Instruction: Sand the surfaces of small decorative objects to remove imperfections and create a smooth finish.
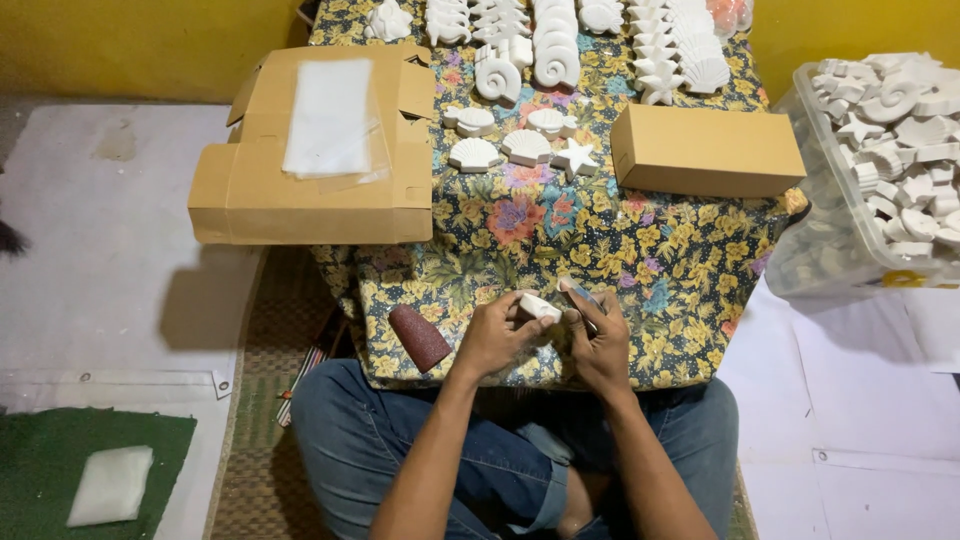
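White plaster piece (538,306) is sitting pinched in my left hand (492,335) over the table's (640,260) near edge while my right hand (598,345), gripping a slim tool (583,298), is working its edge, lightly I judge, to avoid chipping.

Floral-patterned cloth-covered surface (560,240) carries a closed brown cardboard box (706,150), an opened flat cardboard carton (310,190) and rows of white plaster shells (560,40); clear plastic tub (830,200) alongside.

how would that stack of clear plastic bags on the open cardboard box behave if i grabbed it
The clear plastic bags look thin and glossy, so probably floppy and slippery; sheets may slide apart. They seem very light. The open cardboard box overhangs the table, so pressing down might tip it.
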